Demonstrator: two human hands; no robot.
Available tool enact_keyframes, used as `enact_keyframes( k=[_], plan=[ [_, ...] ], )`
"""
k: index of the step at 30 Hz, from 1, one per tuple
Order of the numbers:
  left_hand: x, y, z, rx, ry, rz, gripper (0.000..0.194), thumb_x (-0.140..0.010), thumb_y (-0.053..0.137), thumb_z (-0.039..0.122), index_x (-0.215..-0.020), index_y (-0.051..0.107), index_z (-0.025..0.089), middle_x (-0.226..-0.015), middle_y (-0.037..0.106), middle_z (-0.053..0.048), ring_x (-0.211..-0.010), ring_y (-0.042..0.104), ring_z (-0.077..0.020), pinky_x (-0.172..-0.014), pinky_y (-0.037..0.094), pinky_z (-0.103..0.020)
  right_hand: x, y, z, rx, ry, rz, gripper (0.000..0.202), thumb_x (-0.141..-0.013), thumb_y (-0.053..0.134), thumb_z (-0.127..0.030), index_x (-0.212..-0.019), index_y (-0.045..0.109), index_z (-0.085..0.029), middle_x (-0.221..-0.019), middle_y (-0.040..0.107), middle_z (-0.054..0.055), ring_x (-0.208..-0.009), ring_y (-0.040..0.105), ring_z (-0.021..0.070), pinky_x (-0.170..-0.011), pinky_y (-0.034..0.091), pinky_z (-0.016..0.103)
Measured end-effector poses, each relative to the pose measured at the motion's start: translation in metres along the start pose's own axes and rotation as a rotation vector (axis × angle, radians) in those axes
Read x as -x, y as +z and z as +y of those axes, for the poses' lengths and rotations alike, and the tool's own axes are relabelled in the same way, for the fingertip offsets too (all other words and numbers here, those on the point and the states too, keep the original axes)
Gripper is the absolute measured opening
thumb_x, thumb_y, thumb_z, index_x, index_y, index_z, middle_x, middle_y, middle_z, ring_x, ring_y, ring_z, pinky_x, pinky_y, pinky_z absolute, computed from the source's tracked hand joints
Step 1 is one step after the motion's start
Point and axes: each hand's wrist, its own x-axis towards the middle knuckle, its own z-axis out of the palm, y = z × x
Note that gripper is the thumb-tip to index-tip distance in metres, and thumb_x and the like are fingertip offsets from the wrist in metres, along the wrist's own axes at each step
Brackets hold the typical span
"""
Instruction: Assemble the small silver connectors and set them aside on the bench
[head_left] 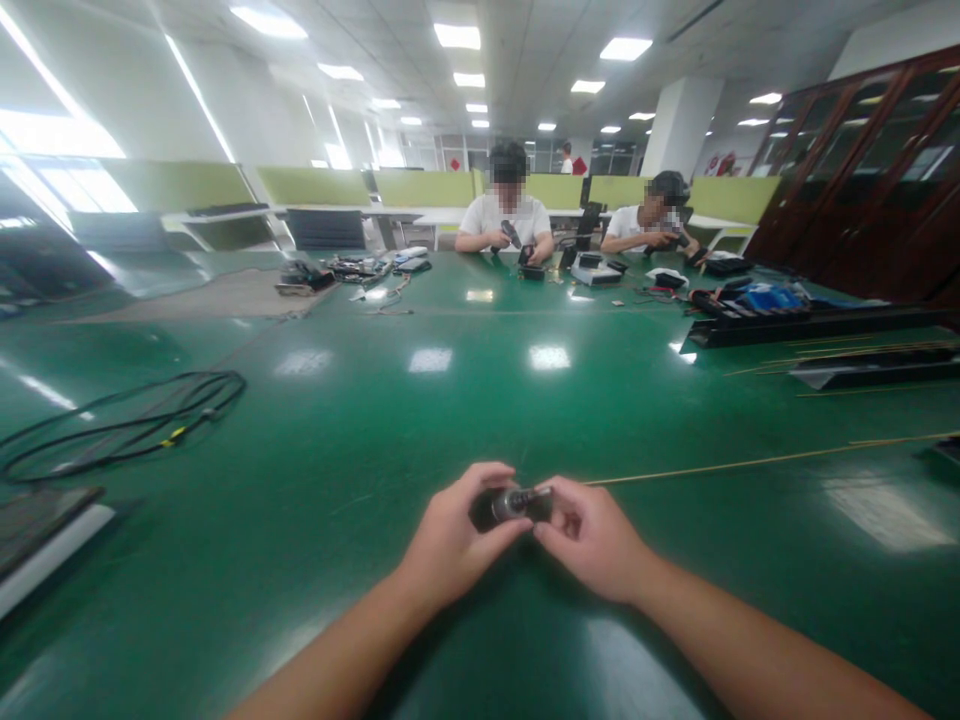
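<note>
In front of me, above the green table, my left hand is closed around a dark cylindrical part with a grey metal collar. Its thumb presses along the near side and its fingers curl over the far side. My right hand pinches a dark end piece at the right of the collar, with thumb and fingers bent. Whether this end piece is joined to the collar or separate, I cannot tell. The fingers hide much of both, and the exact kind is unclear.
Coiled black cable lies left on the green table, above a dark flat panel. A thin rod extends right from near my right hand. Black channels and tools lie far right. Two co-workers handle tools across the table.
</note>
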Motion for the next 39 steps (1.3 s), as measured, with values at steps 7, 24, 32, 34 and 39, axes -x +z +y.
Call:
enact_keyframes(
  k=[7,24,32,34,39],
  plan=[
    [-0.0013,-0.0016,0.0007,-0.100,0.131,0.051,0.018,-0.079,0.073,0.018,-0.096,0.066,0.019,-0.093,0.068,-0.003,-0.086,0.064,-0.0176,-0.078,0.050,-0.029,0.0004,-0.0005,-0.0028,-0.028,-0.004,0.027,0.020,-0.079,0.065,-0.013,-0.097,0.069,-0.018,-0.062,0.056,-0.005,-0.053,0.051,0.0103,-0.052,0.037,0.021],
    [-0.0003,-0.0003,-0.0016,-0.063,0.198,0.004,0.028,-0.082,0.078,0.030,-0.107,0.068,0.023,-0.097,0.072,-0.002,-0.086,0.066,-0.0164,-0.078,0.049,-0.028,-0.0010,-0.0027,-0.0029,-0.057,-0.089,0.110,0.029,-0.078,0.066,-0.012,-0.105,0.066,-0.021,-0.084,0.067,0.001,-0.070,0.061,0.0157,-0.064,0.048,0.026],
    [0.0002,-0.0001,-0.0024,-0.062,0.218,-0.003,0.028,-0.081,0.080,0.031,-0.105,0.069,0.023,-0.095,0.073,-0.002,-0.085,0.066,-0.0159,-0.078,0.050,-0.028,-0.0020,-0.0038,-0.0011,0.009,-0.210,0.128,0.017,-0.079,0.068,-0.012,-0.093,0.072,-0.020,-0.088,0.067,0.004,-0.081,0.064,0.0186,-0.071,0.049,0.028],
    [0.0004,0.0001,-0.0028,-0.068,0.230,0.003,0.028,-0.080,0.080,0.031,-0.104,0.069,0.023,-0.094,0.073,-0.001,-0.085,0.066,-0.0158,-0.078,0.050,-0.027,-0.0019,-0.0036,-0.0004,0.000,-0.214,0.125,0.017,-0.079,0.069,-0.012,-0.093,0.073,-0.021,-0.088,0.067,0.004,-0.080,0.064,0.0183,-0.070,0.049,0.028],
    [0.0000,0.0007,-0.0036,-0.086,0.238,0.009,0.030,-0.080,0.080,0.031,-0.106,0.068,0.023,-0.095,0.073,-0.002,-0.085,0.066,-0.0162,-0.078,0.049,-0.028,-0.0031,-0.0034,0.0017,-0.016,-0.213,0.124,0.015,-0.078,0.071,-0.013,-0.091,0.074,-0.020,-0.086,0.067,0.004,-0.077,0.063,0.0178,-0.067,0.048,0.028]
  ],
)
